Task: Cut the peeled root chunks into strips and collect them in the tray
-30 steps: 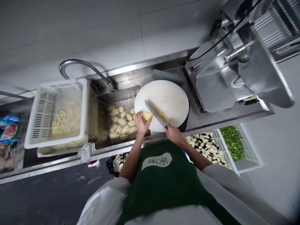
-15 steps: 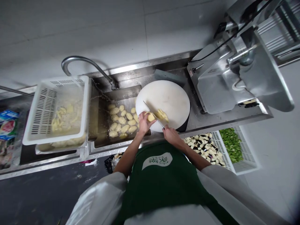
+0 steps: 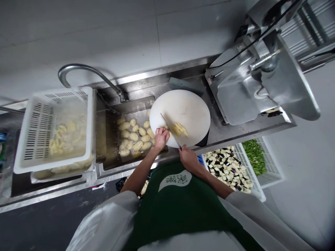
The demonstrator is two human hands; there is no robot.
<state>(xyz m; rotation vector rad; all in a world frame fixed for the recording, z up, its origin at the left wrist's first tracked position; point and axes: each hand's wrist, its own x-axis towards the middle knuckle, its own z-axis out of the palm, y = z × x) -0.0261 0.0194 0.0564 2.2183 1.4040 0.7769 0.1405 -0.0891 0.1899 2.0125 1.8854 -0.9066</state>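
Note:
My right hand [image 3: 188, 157] is closed round the handle of a knife [image 3: 170, 129] whose blade lies across the near part of a round white cutting board [image 3: 188, 108]. My left hand [image 3: 161, 136], fingers curled, presses down on a peeled potato at the board's left edge; the potato is mostly hidden under the hand. Cut yellow potato pieces [image 3: 180, 129] lie just right of the blade. Several whole peeled potatoes [image 3: 134, 136] sit in water in the steel sink [image 3: 115, 158] beside my left hand.
A white slotted basket [image 3: 34, 139] with potato pieces sits left of the sink under a curved tap [image 3: 86, 69]. A metal slicing machine [image 3: 251, 87] stands right of the board. Below the counter are baskets of cut aubergine [image 3: 230, 167] and chopped greens [image 3: 252, 155].
The knife has come down and sliced the potato; more cut pieces lie right of the blade. My left hand has closed over the shrinking remainder.

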